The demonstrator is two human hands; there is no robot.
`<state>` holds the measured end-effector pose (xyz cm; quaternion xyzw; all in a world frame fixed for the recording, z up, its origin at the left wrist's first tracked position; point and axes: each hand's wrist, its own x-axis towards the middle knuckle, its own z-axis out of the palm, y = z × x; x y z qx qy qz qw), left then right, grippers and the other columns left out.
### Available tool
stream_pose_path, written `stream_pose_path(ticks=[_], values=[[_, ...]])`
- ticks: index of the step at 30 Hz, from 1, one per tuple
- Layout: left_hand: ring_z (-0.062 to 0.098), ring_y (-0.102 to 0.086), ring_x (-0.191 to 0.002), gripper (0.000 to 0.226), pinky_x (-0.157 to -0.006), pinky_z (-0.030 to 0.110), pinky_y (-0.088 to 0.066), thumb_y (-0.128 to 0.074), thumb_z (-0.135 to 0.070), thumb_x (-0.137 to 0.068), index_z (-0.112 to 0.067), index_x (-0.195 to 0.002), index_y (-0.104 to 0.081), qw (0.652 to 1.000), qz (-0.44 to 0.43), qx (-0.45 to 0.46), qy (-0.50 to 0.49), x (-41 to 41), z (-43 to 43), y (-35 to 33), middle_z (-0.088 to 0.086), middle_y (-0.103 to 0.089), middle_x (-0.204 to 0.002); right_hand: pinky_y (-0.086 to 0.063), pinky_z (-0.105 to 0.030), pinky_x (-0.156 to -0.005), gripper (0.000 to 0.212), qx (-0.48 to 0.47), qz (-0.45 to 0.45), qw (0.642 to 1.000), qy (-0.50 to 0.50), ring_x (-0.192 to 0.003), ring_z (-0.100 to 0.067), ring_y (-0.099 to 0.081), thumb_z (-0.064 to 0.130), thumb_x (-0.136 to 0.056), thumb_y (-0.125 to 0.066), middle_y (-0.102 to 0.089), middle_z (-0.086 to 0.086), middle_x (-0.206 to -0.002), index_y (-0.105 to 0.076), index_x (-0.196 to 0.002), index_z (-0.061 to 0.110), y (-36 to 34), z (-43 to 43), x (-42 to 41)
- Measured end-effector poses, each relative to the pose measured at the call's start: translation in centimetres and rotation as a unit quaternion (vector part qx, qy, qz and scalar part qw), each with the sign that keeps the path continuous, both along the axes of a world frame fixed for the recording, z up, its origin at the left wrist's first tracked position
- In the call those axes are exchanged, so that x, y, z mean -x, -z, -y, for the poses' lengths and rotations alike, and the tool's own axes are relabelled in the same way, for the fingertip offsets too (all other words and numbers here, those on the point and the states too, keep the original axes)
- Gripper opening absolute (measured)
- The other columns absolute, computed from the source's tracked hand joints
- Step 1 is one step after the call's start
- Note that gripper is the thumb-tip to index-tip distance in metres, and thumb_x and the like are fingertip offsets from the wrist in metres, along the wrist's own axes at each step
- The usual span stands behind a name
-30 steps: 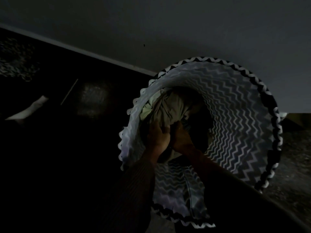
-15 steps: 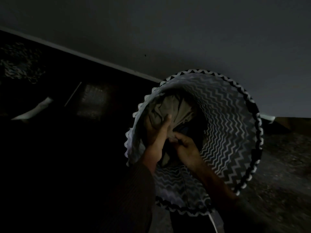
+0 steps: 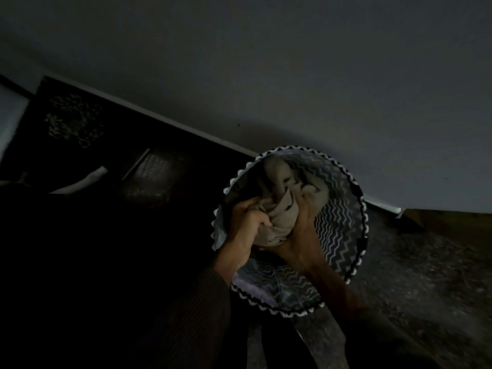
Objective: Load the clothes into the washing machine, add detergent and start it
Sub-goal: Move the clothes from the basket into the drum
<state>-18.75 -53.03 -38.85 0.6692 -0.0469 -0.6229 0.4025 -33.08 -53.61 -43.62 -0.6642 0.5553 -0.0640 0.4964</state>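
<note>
In dim light, a bundle of crumpled pale grey-beige clothes (image 3: 279,217) is clamped between the left hand (image 3: 246,222) and right hand (image 3: 302,227) inside a round zigzag-patterned fabric laundry basket (image 3: 343,251), apparently for lifting out.

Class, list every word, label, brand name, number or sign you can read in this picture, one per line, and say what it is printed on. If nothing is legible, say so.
None: no readable text anywhere in this dim view.
The laundry basket shows only a zigzag pattern, no lettering.
The pale garment gripped by the left hand and the right hand shows no tag or print.
The wall is blank.
</note>
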Motion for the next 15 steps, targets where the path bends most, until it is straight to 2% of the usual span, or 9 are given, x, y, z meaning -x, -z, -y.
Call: stream_pose_path(ticks=[1,2,3,4,7,10,12,13,15], values=[[0.034,-0.066,-0.1,0.042,-0.084,0.044,-0.056,-0.059,0.001,-0.056,-0.004,-0.095,-0.074,1.0,-0.008,0.006,0.005,-0.2,0.0,-0.6,0.014,-0.073,-0.101,-0.047,-0.032,-0.105,0.094,-0.005,0.026,1.0,-0.013,-0.129,0.0,-0.048,0.049,-0.064,-0.088,-0.05,0.007,-0.139,-0.036,-0.142,0.035,-1.0,0.0,0.3],[0.036,-0.065,-0.102,0.041,-0.085,0.044,-0.056,-0.059,0.003,-0.058,-0.002,-0.095,-0.074,1.0,-0.012,0.014,0.012,-0.4,-0.2,-1.1,0.016,-0.072,-0.102,-0.05,-0.019,-0.093,0.083,0.006,0.038,0.999,-0.011,-0.113,0.012,-0.053,0.031,-0.069,-0.089,-0.056,0.015,-0.125,-0.039,-0.136,0.032,-1.8,-0.1,0.3],[0.035,-0.066,-0.099,0.039,-0.081,0.041,-0.056,-0.059,0.003,-0.056,-0.006,-0.091,-0.074,0.999,-0.013,0.023,0.022,-0.6,-0.4,-1.6,0.013,-0.073,-0.098,-0.047,-0.007,-0.084,0.078,0.023,0.043,0.999,0.0,-0.103,0.02,-0.052,0.019,-0.074,-0.086,-0.054,0.023,-0.119,-0.038,-0.134,0.03,-2.4,-0.2,0.2],[0.031,-0.068,-0.096,0.036,-0.076,0.036,-0.056,-0.061,0.002,-0.056,-0.013,-0.086,-0.074,0.998,-0.009,0.037,0.039,-0.6,-0.7,-2.3,0.007,-0.074,-0.093,-0.044,-0.003,-0.08,0.075,0.021,0.063,0.998,0.015,-0.1,0.023,-0.051,0.015,-0.077,-0.083,-0.052,0.026,-0.119,-0.037,-0.135,0.027,-3.2,-0.4,0.4],[0.024,-0.066,-0.105,0.043,-0.077,0.024,-0.056,-0.066,0.014,-0.074,-0.022,-0.097,-0.072,0.994,0.046,0.084,0.051,-0.1,-1.8,-4.3,-0.002,-0.07,-0.101,-0.043,-0.004,-0.082,0.066,0.084,0.077,0.992,0.057,-0.105,0.007,-0.057,0.022,-0.082,-0.073,-0.06,0.013,-0.122,-0.044,-0.14,0.007,-5.1,-1.3,0.3],[0.005,-0.056,-0.111,0.038,-0.087,0.009,-0.047,-0.076,0.008,-0.075,-0.012,-0.107,-0.072,0.976,0.196,0.098,0.019,0.8,-3.2,-5.1,-0.009,-0.052,-0.123,-0.039,-0.002,-0.08,0.058,0.141,0.04,0.985,0.088,-0.106,-0.012,-0.061,0.015,-0.084,-0.068,-0.065,-0.002,-0.123,-0.048,-0.137,0.009,-7.1,-1.6,-0.4],[0.007,-0.055,-0.112,0.041,-0.09,0.015,-0.047,-0.077,-0.003,-0.078,-0.022,-0.112,-0.066,0.957,0.277,0.089,-0.009,1.4,-4.6,-6.2,-0.008,-0.048,-0.125,-0.041,-0.011,-0.085,0.061,0.177,0.004,0.98,0.09,-0.113,-0.018,-0.059,0.014,-0.083,-0.066,-0.062,-0.007,-0.131,-0.047,-0.14,0.014,-9.1,-2.1,-0.8],[0.01,-0.058,-0.113,0.043,-0.091,0.022,-0.05,-0.074,-0.007,-0.08,-0.03,-0.114,-0.062,0.957,0.277,0.085,-0.03,1.8,-5.2,-7.0,-0.008,-0.052,-0.125,-0.042,-0.019,-0.087,0.063,0.184,-0.014,0.978,0.096,-0.117,-0.02,-0.056,0.016,-0.081,-0.065,-0.059,-0.006,-0.136,-0.046,-0.141,0.017,-10.1,-2.4,-1.0],[0.014,-0.062,-0.115,0.038,-0.09,0.028,-0.053,-0.066,-0.01,-0.089,-0.036,-0.116,-0.061,0.973,0.193,0.08,-0.094,2.7,-5.8,-8.7,-0.008,-0.063,-0.121,-0.046,-0.03,-0.088,0.065,0.198,-0.034,0.973,0.114,-0.121,-0.024,-0.055,0.017,-0.08,-0.063,-0.055,-0.005,-0.139,-0.044,-0.142,0.021,-11.9,-3.1,-1.6]])
